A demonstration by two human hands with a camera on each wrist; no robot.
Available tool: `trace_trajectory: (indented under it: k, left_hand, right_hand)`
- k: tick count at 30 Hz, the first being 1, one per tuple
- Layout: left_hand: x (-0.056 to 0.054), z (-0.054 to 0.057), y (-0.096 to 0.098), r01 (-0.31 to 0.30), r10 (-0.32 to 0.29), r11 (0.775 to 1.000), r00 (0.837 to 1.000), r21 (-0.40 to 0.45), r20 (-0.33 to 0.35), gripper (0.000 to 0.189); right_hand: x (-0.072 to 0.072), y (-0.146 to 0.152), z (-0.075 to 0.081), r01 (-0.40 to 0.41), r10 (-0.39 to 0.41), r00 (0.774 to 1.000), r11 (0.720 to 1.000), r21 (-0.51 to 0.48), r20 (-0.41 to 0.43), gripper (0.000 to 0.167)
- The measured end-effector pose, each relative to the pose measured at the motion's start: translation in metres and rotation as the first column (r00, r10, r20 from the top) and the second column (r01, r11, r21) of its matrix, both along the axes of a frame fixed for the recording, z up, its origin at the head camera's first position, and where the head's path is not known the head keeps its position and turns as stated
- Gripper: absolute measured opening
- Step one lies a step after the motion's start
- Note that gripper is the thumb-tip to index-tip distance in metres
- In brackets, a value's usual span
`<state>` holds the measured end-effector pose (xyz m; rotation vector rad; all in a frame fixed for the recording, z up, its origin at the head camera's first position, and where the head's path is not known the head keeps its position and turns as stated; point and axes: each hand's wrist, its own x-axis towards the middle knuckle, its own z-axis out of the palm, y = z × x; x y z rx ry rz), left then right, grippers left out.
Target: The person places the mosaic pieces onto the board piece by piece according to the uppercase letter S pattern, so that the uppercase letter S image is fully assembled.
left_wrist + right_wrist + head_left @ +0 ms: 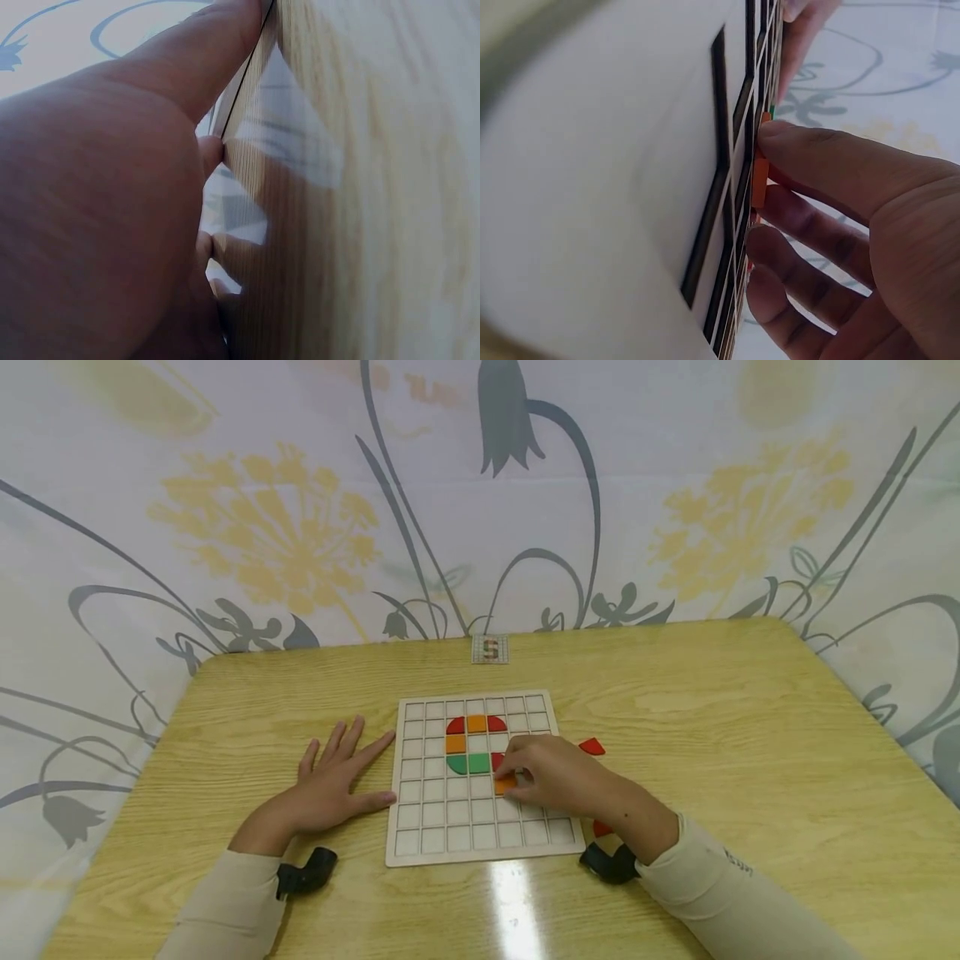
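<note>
A white grid board point(484, 836) lies on the table, bearing a curved pattern of coloured tiles. Red corner tiles point(456, 725) flank an orange square point(476, 723) on top; another orange square point(455, 743) sits below left, above a green rounded tile point(457, 763) and a green square point(478, 763). My right hand point(551, 772) pinches an orange square tile point(760, 178) between thumb and fingers at a cell, just under a partly hidden red tile point(497, 762). Flat on the table, my left hand point(330, 789) has its fingers spread, thumb and index tips at the board's left edge.
A small card point(490, 649) showing a similar tile pattern lies at the table's back edge. To the right of the board is a loose red tile point(592, 747), and another red piece point(602, 828) shows partly under the right wrist. Patterned fabric point(450, 485) hangs behind the table.
</note>
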<state>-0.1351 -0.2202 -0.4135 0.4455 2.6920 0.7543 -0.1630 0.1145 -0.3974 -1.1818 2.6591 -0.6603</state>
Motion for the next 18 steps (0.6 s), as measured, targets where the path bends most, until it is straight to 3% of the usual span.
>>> trace_trajectory:
  k: [7,18]
  left_hand:
    - [-0.0002,-0.0001,-0.0003,0.001,-0.001,1.000,1.000,0.003,-0.002,0.084]
    - [-0.0006,-0.0035,-0.0008,0.002,-0.002,1.000,1.000,-0.005,-0.002,0.084]
  right_hand:
    - [0.0003,-0.0001,-0.0009,-0.002,0.003,0.999,1.000,0.023,-0.045,0.018]
    - [0.0025,0.0003,-0.0011,0.012,-0.012,1.000,1.000,0.029,-0.012,0.020]
